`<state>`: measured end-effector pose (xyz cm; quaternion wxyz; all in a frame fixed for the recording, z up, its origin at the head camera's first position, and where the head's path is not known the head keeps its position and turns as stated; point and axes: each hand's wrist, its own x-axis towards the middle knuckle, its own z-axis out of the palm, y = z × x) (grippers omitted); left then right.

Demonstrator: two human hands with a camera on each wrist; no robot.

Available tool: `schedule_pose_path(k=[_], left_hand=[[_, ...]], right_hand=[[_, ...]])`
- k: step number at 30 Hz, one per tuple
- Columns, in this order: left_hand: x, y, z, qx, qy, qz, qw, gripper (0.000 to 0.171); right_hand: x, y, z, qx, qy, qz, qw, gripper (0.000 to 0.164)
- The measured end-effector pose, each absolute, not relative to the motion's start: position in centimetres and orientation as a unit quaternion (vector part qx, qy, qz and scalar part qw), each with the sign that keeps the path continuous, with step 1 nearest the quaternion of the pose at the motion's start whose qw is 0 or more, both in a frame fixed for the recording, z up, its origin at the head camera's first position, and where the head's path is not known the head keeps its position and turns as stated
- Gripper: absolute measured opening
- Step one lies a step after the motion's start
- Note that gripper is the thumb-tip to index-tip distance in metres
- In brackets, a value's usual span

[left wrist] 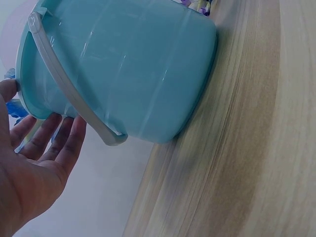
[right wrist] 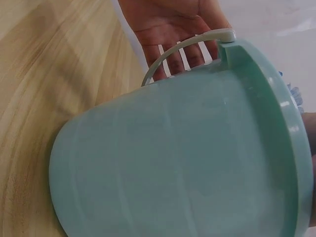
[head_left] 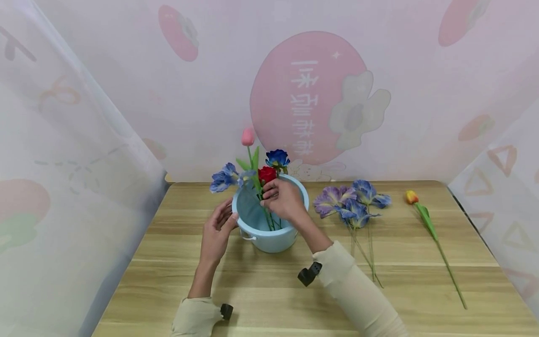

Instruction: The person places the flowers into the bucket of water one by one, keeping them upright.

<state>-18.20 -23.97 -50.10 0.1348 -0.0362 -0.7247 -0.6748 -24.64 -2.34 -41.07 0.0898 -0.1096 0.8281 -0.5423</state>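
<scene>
A light blue bucket (head_left: 273, 241) stands upright on the wooden table. Beside its rim, my left hand (head_left: 215, 234) rests spread fingers and a thumb against the outer wall, seen closely in the left wrist view. My right hand (head_left: 286, 199) reaches over the opening and pinches the stem of a red rose (head_left: 267, 174) just below the bloom; the exact grip is partly hidden. Around that rose, a pink tulip (head_left: 247, 137), a blue rose (head_left: 277, 158) and a blue iris (head_left: 224, 178) stick up from the bucket. In the right wrist view, the bucket wall covers most of my right hand.
Right of the bucket lie a purple iris (head_left: 330, 200) and blue irises (head_left: 365, 191) with thin stems. Farther right is an orange-yellow tulip (head_left: 411, 197) on a long green stem. The bucket's pale handle (left wrist: 64, 81) hangs down its side. A printed curtain (head_left: 210, 93) borders the table's back.
</scene>
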Motion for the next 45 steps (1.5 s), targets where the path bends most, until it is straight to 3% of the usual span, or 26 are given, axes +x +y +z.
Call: schedule_pose_path(k=[14,30,45], left_hand=[[-18.3,-24.0,-50.2,-0.043,-0.723,-0.676,0.139,0.048],[-18.2,-24.0,-50.1,-0.041,-0.726,-0.672,0.138,0.048],[-18.1,-23.9,-50.1,-0.04,-0.722,-0.678,0.134,0.049]], right_hand=[[-22.8,0.7,-39.8,-0.131,0.796,-0.587,0.062,0.048],[-21.4,7.3,-40.1,-0.081,0.728,-0.679,0.041,0.047],[-20.8,13.9,-42.2,-0.04,0.743,-0.668,0.01,0.047]])
